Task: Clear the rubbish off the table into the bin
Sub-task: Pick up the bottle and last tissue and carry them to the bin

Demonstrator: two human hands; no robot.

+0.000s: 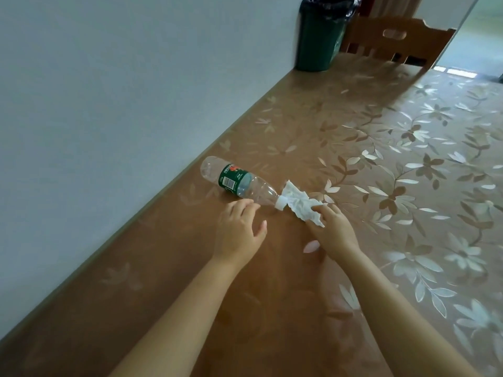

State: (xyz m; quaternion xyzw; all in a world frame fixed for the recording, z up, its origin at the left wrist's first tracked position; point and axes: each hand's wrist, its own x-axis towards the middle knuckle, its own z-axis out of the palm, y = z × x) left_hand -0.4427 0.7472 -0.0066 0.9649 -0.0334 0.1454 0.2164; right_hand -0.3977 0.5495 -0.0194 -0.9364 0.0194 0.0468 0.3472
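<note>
On the brown table (353, 110) with its pale leaf-and-flower pattern, we are seeing a clear plastic bottle (239, 182) lying on its side close to the wall-side edge, its base pointing toward the wall (109, 91) and its white cap (281, 203) pointing toward us. A green label is wrapping around its middle. Just beside the cap, touching it or nearly so, a crumpled white tissue (300, 204) is lying on the tabletop.

We are watching the left hand (241, 229) hovering with fingers spread and loosely curved, its fingertips just at the bottle's neck; we cannot tell whether they are touching the plastic. It is holding nothing. The right hand (334, 229) is reaching in from the other side, its fingers pinching the near end of the tissue, which is folding over the fingertips. Both bare forearms are stretching in from the bottom edge.

At the far end of the table, against the wall, a dark green bin (319, 42) lined with a black bag is standing upright, well apart from the bottle and tissue. Beside it we are seeing the back of a wooden chair (402, 42).
</note>
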